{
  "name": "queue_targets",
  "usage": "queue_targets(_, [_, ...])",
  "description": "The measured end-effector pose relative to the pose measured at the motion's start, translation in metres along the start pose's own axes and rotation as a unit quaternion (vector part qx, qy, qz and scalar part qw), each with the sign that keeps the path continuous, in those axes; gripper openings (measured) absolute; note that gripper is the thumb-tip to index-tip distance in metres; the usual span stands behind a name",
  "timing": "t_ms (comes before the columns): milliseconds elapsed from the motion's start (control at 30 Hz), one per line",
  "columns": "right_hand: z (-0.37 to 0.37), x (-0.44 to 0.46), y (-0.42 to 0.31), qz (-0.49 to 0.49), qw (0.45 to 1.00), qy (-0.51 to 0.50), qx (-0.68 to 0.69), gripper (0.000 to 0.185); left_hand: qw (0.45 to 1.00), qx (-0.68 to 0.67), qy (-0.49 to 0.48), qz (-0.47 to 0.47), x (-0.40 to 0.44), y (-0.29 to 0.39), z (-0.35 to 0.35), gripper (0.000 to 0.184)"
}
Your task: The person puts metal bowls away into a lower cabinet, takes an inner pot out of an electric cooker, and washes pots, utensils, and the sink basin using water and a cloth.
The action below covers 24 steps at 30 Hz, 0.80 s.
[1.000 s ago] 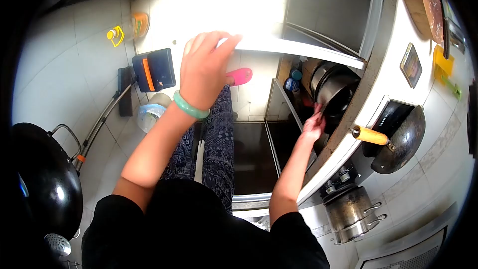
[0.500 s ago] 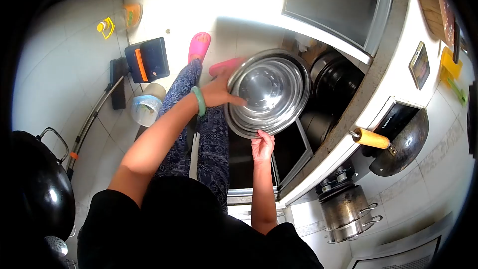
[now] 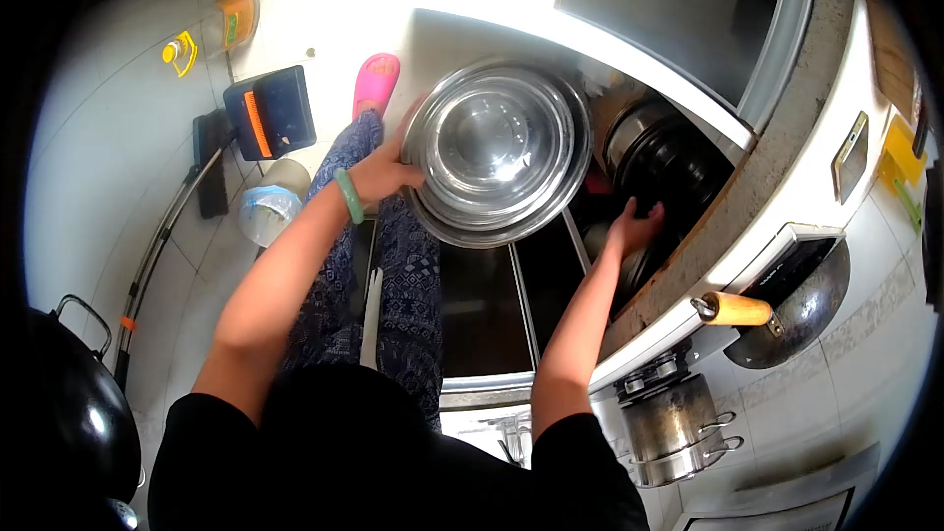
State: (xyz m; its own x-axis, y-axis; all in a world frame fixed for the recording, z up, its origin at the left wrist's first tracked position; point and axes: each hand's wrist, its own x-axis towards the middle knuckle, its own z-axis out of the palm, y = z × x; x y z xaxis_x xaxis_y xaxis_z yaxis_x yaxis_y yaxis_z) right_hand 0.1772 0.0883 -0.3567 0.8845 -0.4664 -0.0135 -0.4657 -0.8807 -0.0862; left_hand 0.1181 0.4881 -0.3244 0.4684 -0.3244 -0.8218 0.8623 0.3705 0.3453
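My left hand, below a green bangle, grips the left rim of a nested stack of shiny metal bowls. The stack is held above the floor in front of the cabinet, with its hollow side facing up. My right hand is inside the open lower cabinet with its fingers apart, holding nothing that I can see. Just beyond it sit dark, stacked pots; whether the fingers touch them I cannot tell.
Above the cabinet runs a counter with a phone, a wooden-handled wok and a steel pot. At left are a dustpan, a bin, an oil bottle and a black wok.
My right hand has let go of the bowls' lower rim and moved right, into the cabinet. The stack has shifted up and left in my left hand.
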Motion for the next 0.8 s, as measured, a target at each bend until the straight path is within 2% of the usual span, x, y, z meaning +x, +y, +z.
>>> queue_targets(33, [0.011,0.014,-0.005,-0.003,0.997,0.047,-0.059,0.041,1.0,0.007,-0.011,0.008,-0.001,0.009,0.001,0.093])
queue_targets(67, [0.018,0.027,-0.01,-0.003,0.997,0.048,-0.057,0.041,0.997,0.032,-0.026,0.061,0.005,0.001,-0.004,0.096])
queue_targets(133, [0.028,0.045,-0.019,0.05,0.986,-0.054,-0.15,0.041,0.998,0.015,-0.036,0.047,0.007,0.005,-0.004,0.096])
queue_targets(167, [0.034,0.047,-0.024,0.051,0.986,-0.054,-0.149,0.041,0.998,-0.002,-0.046,0.032,0.008,0.006,-0.004,0.096])
queue_targets(233, [0.043,0.049,-0.029,0.082,0.976,-0.029,-0.201,0.035,0.997,-0.012,-0.05,0.061,0.015,-0.002,-0.002,0.096])
queue_targets(267, [0.046,0.052,-0.021,0.083,0.976,-0.029,-0.201,0.035,0.997,0.021,-0.037,0.072,0.018,-0.003,0.0,0.095])
queue_targets(333, [0.049,0.058,-0.007,0.105,0.993,-0.034,-0.035,0.022,0.995,0.056,-0.024,0.083,0.023,-0.005,0.005,0.095])
queue_targets(367, [0.051,0.058,-0.001,0.106,0.993,-0.034,-0.035,0.022,0.995,0.037,-0.031,0.084,0.025,-0.005,0.008,0.095])
queue_targets(433, [0.041,0.045,-0.007,0.048,0.982,0.072,0.168,0.014,0.995,0.001,-0.045,0.085,0.028,-0.006,0.015,0.096])
queue_targets(500, [0.011,0.01,-0.021,0.032,0.985,0.085,0.146,0.016,0.993,0.036,-0.053,0.098,0.038,-0.017,0.02,0.096])
queue_targets(600, [-0.028,-0.05,-0.05,-0.026,0.98,0.072,0.186,0.018,0.967,0.18,-0.022,0.18,0.048,-0.026,0.029,0.096])
queue_targets(633, [-0.041,-0.071,-0.059,-0.026,0.975,0.055,0.212,0.017,0.967,0.18,-0.022,0.181,0.046,-0.022,0.034,0.096])
queue_targets(700, [-0.069,-0.109,-0.078,-0.086,0.976,0.017,0.202,0.016,0.956,0.246,-0.004,0.16,0.04,-0.01,0.047,0.097])
queue_targets(733, [-0.08,-0.124,-0.087,-0.096,0.975,0.0,0.199,0.015,0.963,0.238,-0.009,0.13,0.038,-0.008,0.052,0.098])
queue_targets(800, [-0.096,-0.145,-0.104,-0.095,0.974,-0.034,0.203,0.012,0.958,0.251,-0.019,0.135,0.035,-0.006,0.064,0.098])
